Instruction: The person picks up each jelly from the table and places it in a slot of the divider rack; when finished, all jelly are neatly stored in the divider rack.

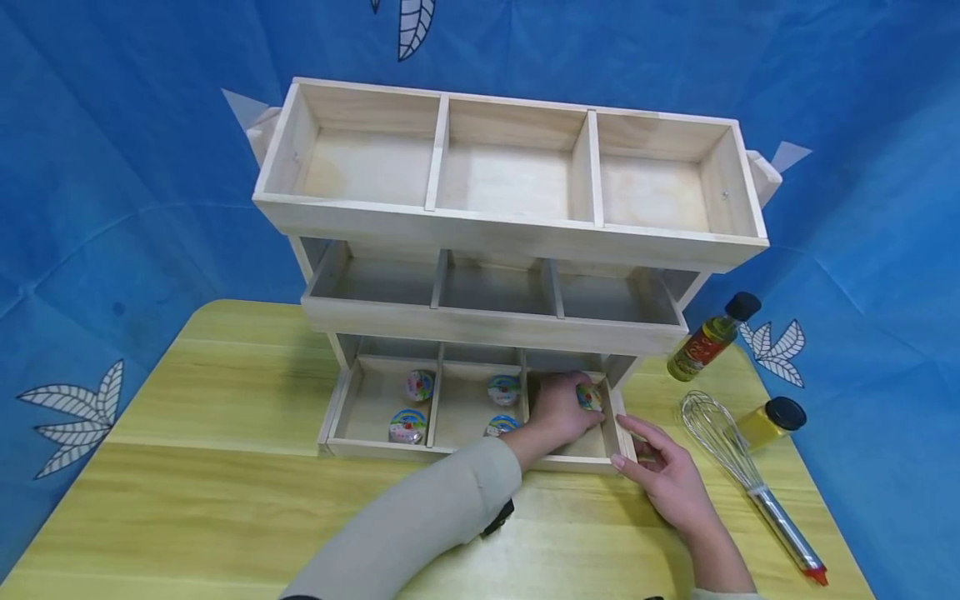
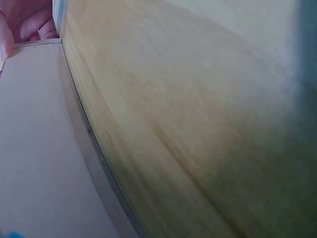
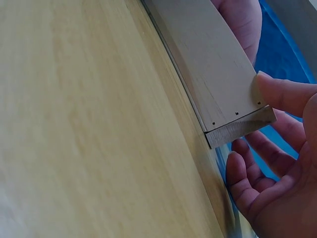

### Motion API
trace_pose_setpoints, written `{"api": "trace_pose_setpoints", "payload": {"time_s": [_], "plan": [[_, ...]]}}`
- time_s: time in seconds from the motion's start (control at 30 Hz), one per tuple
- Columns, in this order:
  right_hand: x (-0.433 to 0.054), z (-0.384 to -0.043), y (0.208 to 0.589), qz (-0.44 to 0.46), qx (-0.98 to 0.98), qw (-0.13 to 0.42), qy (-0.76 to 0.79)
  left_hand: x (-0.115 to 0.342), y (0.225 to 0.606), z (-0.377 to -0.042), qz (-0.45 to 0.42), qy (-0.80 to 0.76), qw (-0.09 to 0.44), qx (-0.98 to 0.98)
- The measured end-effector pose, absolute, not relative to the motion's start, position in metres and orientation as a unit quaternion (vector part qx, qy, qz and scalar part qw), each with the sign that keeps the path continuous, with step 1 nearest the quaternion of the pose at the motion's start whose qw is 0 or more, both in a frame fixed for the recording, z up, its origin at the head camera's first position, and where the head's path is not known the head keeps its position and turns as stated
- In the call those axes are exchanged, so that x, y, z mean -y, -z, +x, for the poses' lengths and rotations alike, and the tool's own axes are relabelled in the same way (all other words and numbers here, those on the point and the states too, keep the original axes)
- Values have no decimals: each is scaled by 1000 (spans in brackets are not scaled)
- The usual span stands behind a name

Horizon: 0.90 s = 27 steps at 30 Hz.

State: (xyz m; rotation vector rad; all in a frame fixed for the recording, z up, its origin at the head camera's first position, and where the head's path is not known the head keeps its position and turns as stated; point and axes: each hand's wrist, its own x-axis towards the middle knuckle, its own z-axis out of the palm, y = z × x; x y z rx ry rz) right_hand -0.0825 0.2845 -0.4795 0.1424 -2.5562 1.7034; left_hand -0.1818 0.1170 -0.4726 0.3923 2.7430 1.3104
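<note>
In the head view, my left hand [image 1: 558, 408] reaches into the right compartment of the lowest wooden tray [image 1: 375, 450]. Its fingers and thumb hold a small round tub with a colourful lid [image 1: 590, 397], partly covered by the hand. The right hand [image 1: 667, 475] grips that tray's front right corner; the right wrist view shows the thumb [image 3: 285, 94] on the front board [image 3: 208, 64] and fingers around the side. Two similar tubs [image 1: 407, 426] sit in the left compartment. Two more [image 1: 503, 389] are in the middle one, the nearer partly behind the left arm.
Above rise a middle wooden tray [image 1: 495, 325] and a top one [image 1: 510, 218], each with three compartments. On the table's [image 1: 225, 400] right side stand an oil bottle [image 1: 703, 346] and a black-lidded yellow jar [image 1: 767, 423], beside a lying whisk [image 1: 750, 479]. Blue cloth [image 1: 150, 167] hangs behind.
</note>
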Motion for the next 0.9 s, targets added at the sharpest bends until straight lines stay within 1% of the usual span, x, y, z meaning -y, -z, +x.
{"api": "trace_pose_setpoints", "payload": {"time_s": [0.27, 0.5, 0.67, 0.9], "plan": [[-285, -82, 480, 48, 831, 36, -554, -116, 470, -180, 132, -429, 38, -893], [-284, -83, 479, 49, 830, 36, -555, -108, 449, -174, 127, -395, 50, -908], [-283, -82, 478, 46, 833, 39, -549, -90, 427, -167, 141, -383, 55, -911], [-281, -81, 476, 46, 831, 40, -553, -50, 405, -152, 210, -419, 65, -881]]}}
